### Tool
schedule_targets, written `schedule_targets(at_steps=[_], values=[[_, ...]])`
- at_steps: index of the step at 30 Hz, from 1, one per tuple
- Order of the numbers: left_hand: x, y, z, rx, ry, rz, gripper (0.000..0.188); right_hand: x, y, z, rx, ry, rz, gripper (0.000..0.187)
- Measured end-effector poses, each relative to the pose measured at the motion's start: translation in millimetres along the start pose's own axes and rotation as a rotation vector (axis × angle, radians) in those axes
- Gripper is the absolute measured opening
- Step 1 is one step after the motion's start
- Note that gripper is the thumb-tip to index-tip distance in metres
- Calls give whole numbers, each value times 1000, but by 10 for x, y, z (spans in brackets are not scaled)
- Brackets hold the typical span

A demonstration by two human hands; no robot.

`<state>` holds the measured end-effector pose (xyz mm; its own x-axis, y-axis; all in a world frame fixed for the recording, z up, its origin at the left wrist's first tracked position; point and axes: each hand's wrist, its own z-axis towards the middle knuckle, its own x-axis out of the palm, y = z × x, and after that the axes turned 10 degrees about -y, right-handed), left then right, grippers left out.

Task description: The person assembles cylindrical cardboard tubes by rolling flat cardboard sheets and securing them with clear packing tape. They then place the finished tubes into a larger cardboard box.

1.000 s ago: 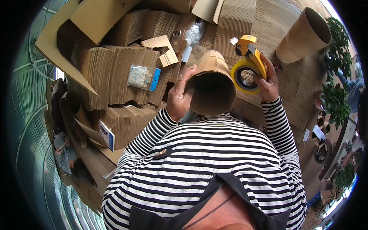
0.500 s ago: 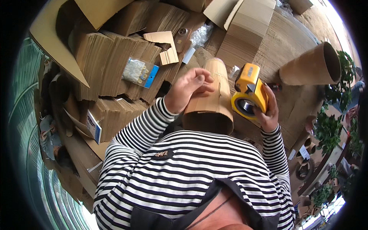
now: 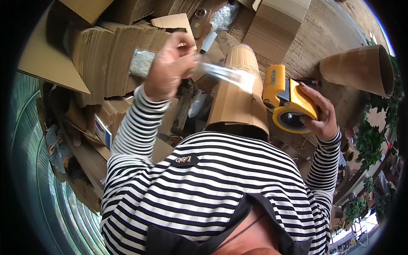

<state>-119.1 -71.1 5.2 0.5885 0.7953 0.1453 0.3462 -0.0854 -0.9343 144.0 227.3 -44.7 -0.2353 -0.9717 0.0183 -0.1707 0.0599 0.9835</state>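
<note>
My right hand (image 3: 319, 114) grips a yellow tape dispenser (image 3: 293, 102) at the right of a tapered cardboard tube (image 3: 240, 100). A strip of clear tape (image 3: 225, 74) stretches above the tube, its far end free of the dispenser as far as I can see. My left hand (image 3: 172, 68), raised to the left and blurred by motion, pinches the strip's left end. The tube lies with its wide open end toward my chest and its narrow end pointing away. Tape also shows across the tube's upper part.
Stacks of flat cardboard (image 3: 95, 59) fill the left side. A second cardboard tube (image 3: 361, 70) lies at the right. Beyond are a phone (image 3: 199, 22), crumpled clear plastic (image 3: 223, 17) and a corrugated stack (image 3: 274, 27). Green plants (image 3: 369, 136) stand at the right edge.
My left hand has moved from the tube up and left, and a tape strip now trails from it. The dispenser in my right hand has shifted to the right.
</note>
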Motion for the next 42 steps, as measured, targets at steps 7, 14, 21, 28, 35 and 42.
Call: schedule_targets(at_steps=[7, 14, 21, 28, 35, 42], values=[[-201, 521, -810, -626, -62, 203, 11, -20, -130, 132, 142, 166, 179, 69], [-545, 1792, -1037, -744, 39, -304, 38, -18, 1, 203, 117, 178, 75, 68], [411, -101, -653, 875, 309, 893, 36, 16, 211, 414, 164, 302, -42, 68], [560, 231, -649, 1002, 372, 1004, 24, -248, -125, 19, 174, 330, -81, 69], [276, 726, -954, 817, -162, 658, 21, 125, -561, -438, 164, 127, 131, 67], [64, 391, -1172, 476, -117, 1110, 59, 467, 113, 876, -43, 446, -186, 61]])
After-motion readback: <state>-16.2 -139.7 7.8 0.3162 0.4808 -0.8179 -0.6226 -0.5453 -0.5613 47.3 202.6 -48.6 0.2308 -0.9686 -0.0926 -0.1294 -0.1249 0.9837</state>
